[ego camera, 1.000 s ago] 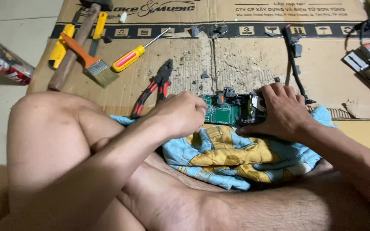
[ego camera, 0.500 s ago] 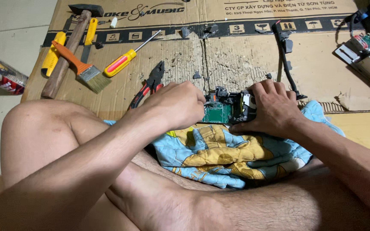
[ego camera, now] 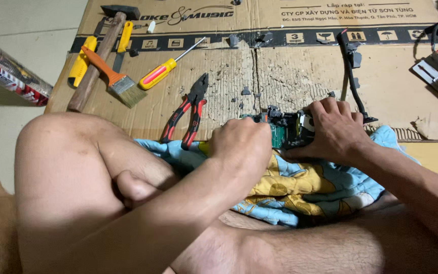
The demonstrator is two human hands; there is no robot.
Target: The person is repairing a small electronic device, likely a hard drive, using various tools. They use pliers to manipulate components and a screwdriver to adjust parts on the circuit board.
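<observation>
Head view showed a green circuit board (ego camera: 279, 136) with black parts, resting on a blue-and-yellow cloth (ego camera: 305, 185) at the cardboard sheet's (ego camera: 300, 81) near edge. Left hand (ego camera: 243, 144) was curled into a fist on it; right hand (ego camera: 333, 129) clamped its right end, fingers together. Far left lay one pair of pliers (ego camera: 186, 114), one screwdriver (ego camera: 166, 71), one brush (ego camera: 112, 76), one hammer (ego camera: 102, 53).

A matt, scuffed cardboard sheet (ego camera: 300, 76) bears a wooden-handled hammer (ego camera: 100, 56), glossy plastic-handled screwdriver (ego camera: 166, 71) and rubber-gripped metal pliers (ego camera: 186, 111), beside soft printed cloth (ego camera: 305, 187).
</observation>
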